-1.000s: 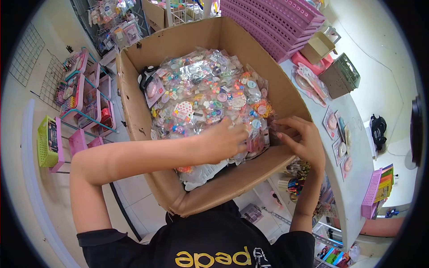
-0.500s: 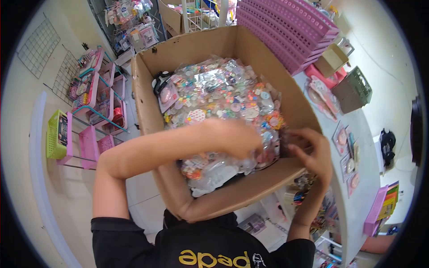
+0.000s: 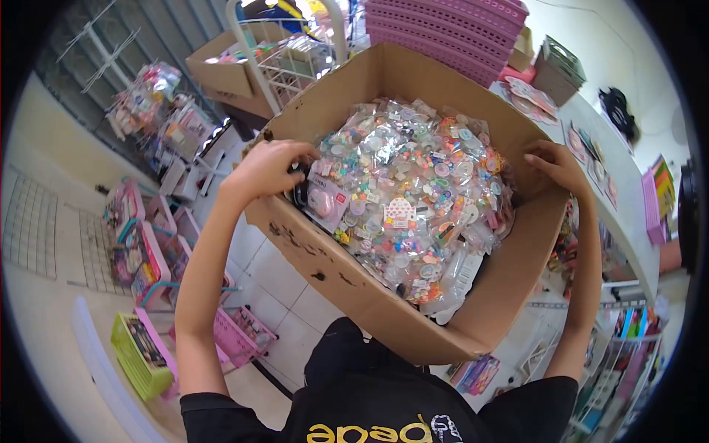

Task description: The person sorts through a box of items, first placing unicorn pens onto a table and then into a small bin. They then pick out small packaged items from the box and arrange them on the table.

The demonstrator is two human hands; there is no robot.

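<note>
Cardboard box (image 3: 332,277) right in front, loaded with a big heap of plastic packets (image 3: 421,173). Right hand (image 3: 559,166) hooked over its right side, fingers a bit apart; left hand (image 3: 269,170) curled over the left side, can't tell if clamped, beside a pink carded item (image 3: 325,203).
</note>
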